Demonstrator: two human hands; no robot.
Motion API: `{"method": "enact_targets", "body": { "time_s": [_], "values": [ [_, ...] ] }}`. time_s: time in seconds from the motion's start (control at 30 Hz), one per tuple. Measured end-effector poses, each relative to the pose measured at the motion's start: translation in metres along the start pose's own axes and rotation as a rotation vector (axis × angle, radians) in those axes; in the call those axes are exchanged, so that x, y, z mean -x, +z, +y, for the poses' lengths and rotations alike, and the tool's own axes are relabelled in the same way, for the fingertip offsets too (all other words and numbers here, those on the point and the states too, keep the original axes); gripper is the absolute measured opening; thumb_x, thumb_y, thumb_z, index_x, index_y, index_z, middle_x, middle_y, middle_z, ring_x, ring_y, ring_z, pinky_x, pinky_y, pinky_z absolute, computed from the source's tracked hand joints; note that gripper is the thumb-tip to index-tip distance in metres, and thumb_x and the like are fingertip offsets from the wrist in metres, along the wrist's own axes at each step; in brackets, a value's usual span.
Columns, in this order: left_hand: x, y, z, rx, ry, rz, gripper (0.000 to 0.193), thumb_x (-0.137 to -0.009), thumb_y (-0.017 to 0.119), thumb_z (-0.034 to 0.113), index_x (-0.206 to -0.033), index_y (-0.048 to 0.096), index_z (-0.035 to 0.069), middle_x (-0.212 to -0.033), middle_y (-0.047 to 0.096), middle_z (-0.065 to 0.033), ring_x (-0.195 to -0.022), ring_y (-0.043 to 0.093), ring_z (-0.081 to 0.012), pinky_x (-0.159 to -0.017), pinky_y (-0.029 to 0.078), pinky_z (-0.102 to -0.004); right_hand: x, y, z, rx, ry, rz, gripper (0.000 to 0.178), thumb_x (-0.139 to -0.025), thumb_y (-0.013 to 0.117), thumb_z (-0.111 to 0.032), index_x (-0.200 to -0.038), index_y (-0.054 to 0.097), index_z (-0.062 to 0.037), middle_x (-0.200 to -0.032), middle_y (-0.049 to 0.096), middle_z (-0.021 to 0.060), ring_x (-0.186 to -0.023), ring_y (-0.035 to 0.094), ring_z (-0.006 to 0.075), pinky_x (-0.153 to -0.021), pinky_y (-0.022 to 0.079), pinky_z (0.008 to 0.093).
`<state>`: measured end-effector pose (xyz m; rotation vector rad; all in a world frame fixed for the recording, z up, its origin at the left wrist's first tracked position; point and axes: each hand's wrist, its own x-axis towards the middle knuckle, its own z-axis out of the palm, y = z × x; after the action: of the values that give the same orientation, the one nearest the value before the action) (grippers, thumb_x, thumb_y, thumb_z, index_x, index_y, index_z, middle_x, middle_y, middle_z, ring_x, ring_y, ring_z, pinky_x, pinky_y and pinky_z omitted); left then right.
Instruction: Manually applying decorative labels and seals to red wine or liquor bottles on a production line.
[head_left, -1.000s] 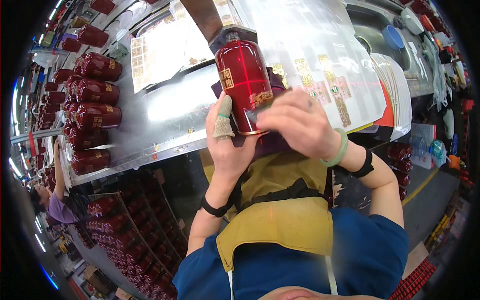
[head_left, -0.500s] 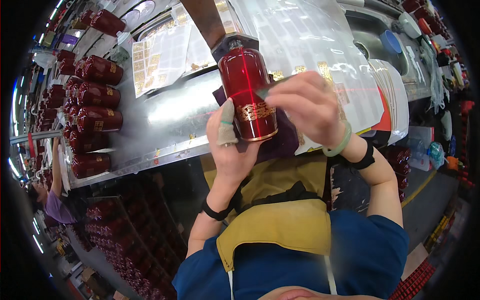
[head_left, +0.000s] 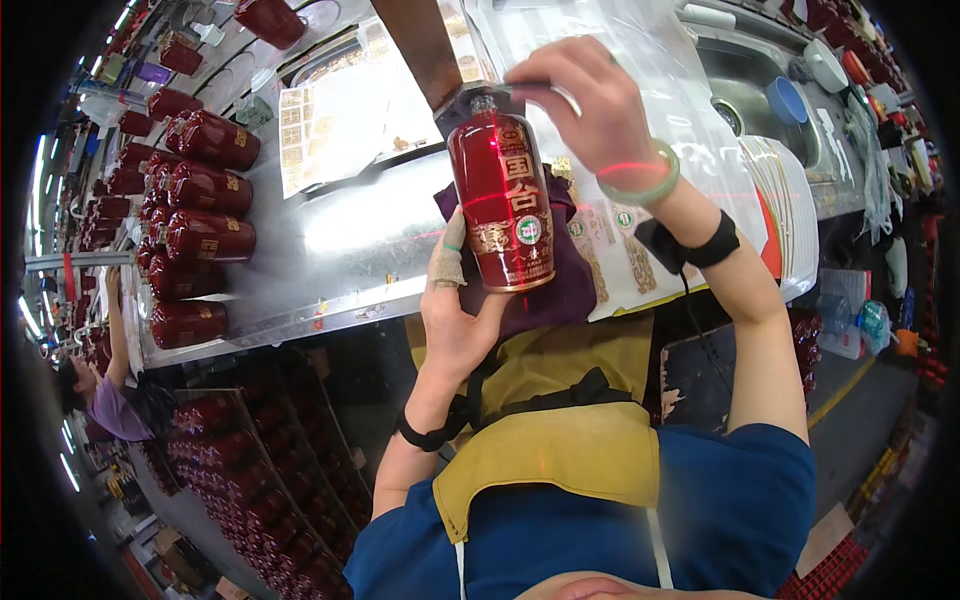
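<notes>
A glossy dark-red bottle lies with its neck in a dark angular holder at the end of a brown metal arm. Gold lettering, a gold patterned band and a round green-and-white emblem face up, and red light lines cross it. My left hand grips the bottle by its lower left side and base, with cloth covers on a finger. Above the neck, on the right, my right hand is closed, pinching a dark flat tool that is partly hidden by the fingers. Under the bottle is a dark purple cloth.
Several red bottles lie at the left of the metal table. Sheets of gold decals lie behind; clear plastic and more decals are at right. A sink holds a blue bowl. Another person is far left.
The bottle has turned, bringing gold lettering and the round emblem to the top. My right hand has moved from the bottle's side up to its neck. My left hand stays at the base.
</notes>
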<state>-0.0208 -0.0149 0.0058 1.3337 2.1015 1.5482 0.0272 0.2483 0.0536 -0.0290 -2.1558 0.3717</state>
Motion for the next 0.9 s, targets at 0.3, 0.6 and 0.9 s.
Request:
{"method": "enact_targets", "body": {
  "time_s": [0.3,0.6,0.9],
  "values": [
    [-0.031,-0.046,0.008,0.255,-0.122,-0.289,0.092,-0.08,0.083,0.009,-0.156,0.034,-0.008,-0.15,0.052,-0.0232,-0.143,0.048,-0.0306,-0.119,0.037,-0.0411,0.033,-0.064,-0.055,-0.345,-0.042,-0.249,0.026,-0.079,0.08,-0.008,-0.104,0.076,-0.0088,-0.096,0.071,0.0033,-0.084,0.067,0.0233,-0.071,0.056,0.0352],
    [-0.104,-0.011,0.021,0.335,-0.592,-0.201,0.065,-0.09,0.081,0.04,-0.126,0.059,-0.01,-0.11,0.071,-0.0147,-0.096,0.069,-0.014,-0.083,0.057,-0.0297,0.01,-0.079,-0.07,-0.615,0.554,-0.064,0.032,-0.097,0.07,-0.024,-0.118,0.063,-0.0013,-0.093,0.049,0.0025,-0.074,0.047,0.0081,-0.067,0.04,0.0243],
    [-0.052,-0.006,0.066,0.8,-0.51,-0.421,0.062,-0.084,0.081,0.021,-0.134,0.056,-0.007,-0.12,0.07,-0.0147,-0.108,0.069,-0.0209,-0.097,0.054,-0.0371,0.023,-0.09,-0.066,-0.663,0.586,-0.087,0.019,-0.095,0.073,-0.015,-0.11,0.065,-0.0049,-0.074,0.059,0.003,-0.07,0.054,0.0104,-0.066,0.046,0.028]
  ]
}}
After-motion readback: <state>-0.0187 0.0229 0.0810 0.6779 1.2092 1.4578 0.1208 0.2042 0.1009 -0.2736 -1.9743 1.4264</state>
